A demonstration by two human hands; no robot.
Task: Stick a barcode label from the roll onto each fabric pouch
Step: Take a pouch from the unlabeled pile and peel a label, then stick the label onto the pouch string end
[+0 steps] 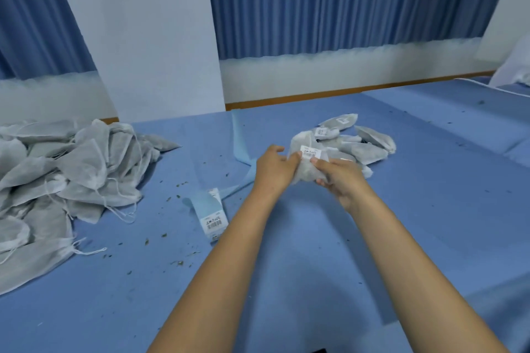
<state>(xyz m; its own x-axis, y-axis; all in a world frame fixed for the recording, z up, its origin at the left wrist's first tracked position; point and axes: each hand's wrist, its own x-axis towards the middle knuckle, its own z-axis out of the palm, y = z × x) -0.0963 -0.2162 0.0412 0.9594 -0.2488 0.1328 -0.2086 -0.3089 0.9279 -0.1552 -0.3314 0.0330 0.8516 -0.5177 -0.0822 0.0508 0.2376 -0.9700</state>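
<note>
I hold a grey fabric pouch (304, 169) between both hands above the blue table. A white barcode label (310, 152) sits on its upper face. My left hand (272, 169) grips the pouch's left edge, thumb near the label. My right hand (339, 178) holds the pouch from the right and below, with its thumb just under the label. The label strip (212, 216), blue backing with a barcode label on it, lies on the table to the left of my left forearm, trailing away toward the wall.
A large heap of grey drawstring pouches (57, 180) fills the table's left side. A smaller pile of labelled pouches (361, 140) lies just behind my hands. Green crumbs (165, 235) dot the blue table cover (430, 209). Curtains and a wall stand behind.
</note>
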